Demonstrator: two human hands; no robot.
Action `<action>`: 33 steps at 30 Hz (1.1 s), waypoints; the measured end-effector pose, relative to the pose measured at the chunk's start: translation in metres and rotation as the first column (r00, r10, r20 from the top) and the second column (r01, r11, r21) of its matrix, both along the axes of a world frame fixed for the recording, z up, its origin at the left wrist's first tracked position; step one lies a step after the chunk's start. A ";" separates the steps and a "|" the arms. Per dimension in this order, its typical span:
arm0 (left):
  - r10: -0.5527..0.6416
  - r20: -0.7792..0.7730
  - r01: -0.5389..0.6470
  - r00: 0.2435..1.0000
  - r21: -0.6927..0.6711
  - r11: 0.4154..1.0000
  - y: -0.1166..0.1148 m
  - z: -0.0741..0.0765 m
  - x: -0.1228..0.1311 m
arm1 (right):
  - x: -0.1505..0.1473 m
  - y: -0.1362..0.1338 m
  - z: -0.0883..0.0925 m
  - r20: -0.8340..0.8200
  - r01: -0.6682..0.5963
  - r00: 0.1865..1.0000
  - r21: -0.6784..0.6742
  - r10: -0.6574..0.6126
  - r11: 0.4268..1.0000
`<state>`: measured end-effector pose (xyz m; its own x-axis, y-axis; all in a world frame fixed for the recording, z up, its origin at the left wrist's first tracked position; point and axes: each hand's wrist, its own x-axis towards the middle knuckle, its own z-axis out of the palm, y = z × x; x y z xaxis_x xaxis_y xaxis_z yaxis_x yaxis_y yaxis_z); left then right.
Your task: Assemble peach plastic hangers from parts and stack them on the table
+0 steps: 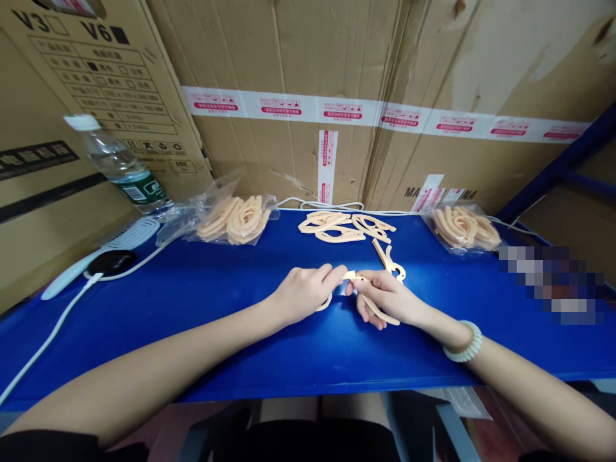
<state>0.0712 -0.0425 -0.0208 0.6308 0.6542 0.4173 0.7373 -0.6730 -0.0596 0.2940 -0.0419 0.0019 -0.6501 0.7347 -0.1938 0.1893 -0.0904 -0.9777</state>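
Near the front middle of the blue table, my two hands meet over a pale beige plastic folding hanger (382, 311). My left hand (305, 292) pinches one end of it, and a curved beige part (325, 304) shows below those fingers. My right hand (387, 296) is closed around the other side, with a long curved arm sticking out under the palm. The fingers partly hide how the parts join. Just behind my right hand lies another beige hanger with a hook (397, 273). Several more beige hangers (337, 228) lie farther back in a loose group.
Clear bags of beige hangers sit at the back left (240, 221) and back right (464, 228). On the left are a water bottle (125, 170), a pale blue hairbrush (101, 253) and a black mouse-like object (111, 262) with a white cable. Cardboard boxes (289, 51) wall the back.
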 end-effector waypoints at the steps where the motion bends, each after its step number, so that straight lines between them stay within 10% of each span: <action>1: 0.000 0.001 0.000 1.000 -0.022 1.000 0.000 0.002 0.001 | -0.001 -0.001 0.000 0.003 0.004 1.000 0.008 -0.004 1.000; 12: 0.016 0.027 -0.012 0.999 -0.126 0.992 -0.007 0.016 0.005 | -0.007 -0.012 0.007 0.167 0.044 0.980 0.338 -0.106 0.940; 18: 0.068 0.124 -0.039 0.990 -0.219 0.975 -0.008 0.010 0.007 | -0.008 -0.013 0.008 0.193 -0.033 0.969 0.717 -0.153 0.696; 22: 0.162 0.299 -0.061 0.940 -0.320 0.945 -0.007 0.014 0.005 | 0.005 -0.005 0.029 0.121 0.077 0.971 0.652 -0.204 0.754; 28: 0.421 0.648 0.141 0.635 -0.633 0.761 0.007 0.017 -0.003 | 0.068 0.038 0.054 0.048 0.156 0.909 0.883 -0.415 0.443; 33: 0.639 0.675 0.413 0.369 -0.735 0.538 0.018 0.018 -0.005 | 0.096 0.062 0.042 0.323 -0.164 0.873 0.900 -0.365 0.403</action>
<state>0.0663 -0.0245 -0.0025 0.1552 0.9845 -0.0821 0.0436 0.0762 0.9961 0.3903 0.0202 0.0439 -0.5998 0.6959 0.3950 0.6283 0.7153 -0.3059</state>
